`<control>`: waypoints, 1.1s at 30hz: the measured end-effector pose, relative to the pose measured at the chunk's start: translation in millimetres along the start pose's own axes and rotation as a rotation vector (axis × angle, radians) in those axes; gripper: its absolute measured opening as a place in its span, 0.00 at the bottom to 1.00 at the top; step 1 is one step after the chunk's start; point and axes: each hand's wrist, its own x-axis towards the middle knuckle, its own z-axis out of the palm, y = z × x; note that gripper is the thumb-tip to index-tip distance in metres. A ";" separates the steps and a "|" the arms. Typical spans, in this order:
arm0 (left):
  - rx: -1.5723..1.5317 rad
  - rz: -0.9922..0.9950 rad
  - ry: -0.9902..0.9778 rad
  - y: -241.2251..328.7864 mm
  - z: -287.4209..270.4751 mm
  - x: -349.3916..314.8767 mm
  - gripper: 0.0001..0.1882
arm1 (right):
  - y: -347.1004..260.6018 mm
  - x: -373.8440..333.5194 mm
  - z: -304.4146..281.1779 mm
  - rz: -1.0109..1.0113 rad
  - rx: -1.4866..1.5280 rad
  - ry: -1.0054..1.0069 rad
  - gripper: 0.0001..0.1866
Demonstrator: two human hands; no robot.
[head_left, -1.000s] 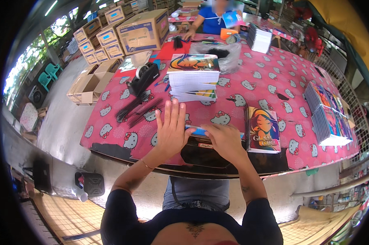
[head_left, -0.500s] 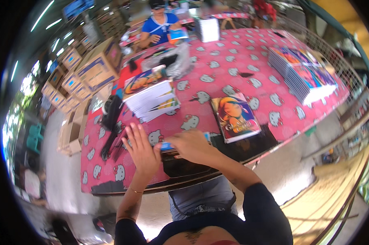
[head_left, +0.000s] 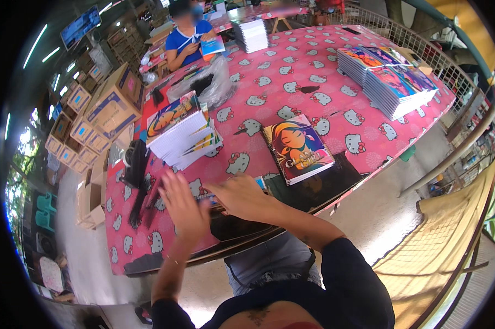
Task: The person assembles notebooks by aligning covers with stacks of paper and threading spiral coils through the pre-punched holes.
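1. The right hand (head_left: 246,198) is arching over a blue-edged flat item (head_left: 259,182), fingers pointing leftward; its underside is hidden, so I cannot tell whether it is gripping the item or only pressing on it.
2. The blue-edged flat item is lying under that hand, its blue strip showing just beyond the knuckles, near the table's closest edge.
3. The left hand (head_left: 183,205) is spreading its fingers just left of the grip, palm down and blurred, with nothing visible in it; I cannot tell whether its thumb is touching the item.
4. Right of the grip and slightly farther off, a spiral notebook (head_left: 298,148) with an illustrated cover is lying flat.
5. Left of the grip, past the left hand, dark thin strands (head_left: 139,208) are lying near a black tape dispenser (head_left: 132,167).
6. Beyond the grip to the left, a fanned notebook stack (head_left: 181,140) is standing, with a clear plastic bag (head_left: 221,82) lying behind it.
7. Far right of the grip, colourful notebook piles (head_left: 390,82) are resting on the pink tablecloth (head_left: 283,101).
8. Farthest beyond the grip, a co-worker in blue (head_left: 187,41) is handling a blue-and-white booklet (head_left: 212,46).
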 end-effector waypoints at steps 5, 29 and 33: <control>-0.067 0.124 -0.331 24.2 -4.3 -51.0 0.45 | 22.7 -43.1 -23.9 -0.019 0.171 0.361 0.37; 0.115 0.289 -0.139 36.1 -9.6 1.3 0.45 | 45.4 -51.8 23.2 0.195 1.017 0.088 0.15; 0.100 0.341 -0.022 32.6 -1.0 -18.1 0.48 | 47.4 -52.4 14.4 0.309 0.946 -0.075 0.15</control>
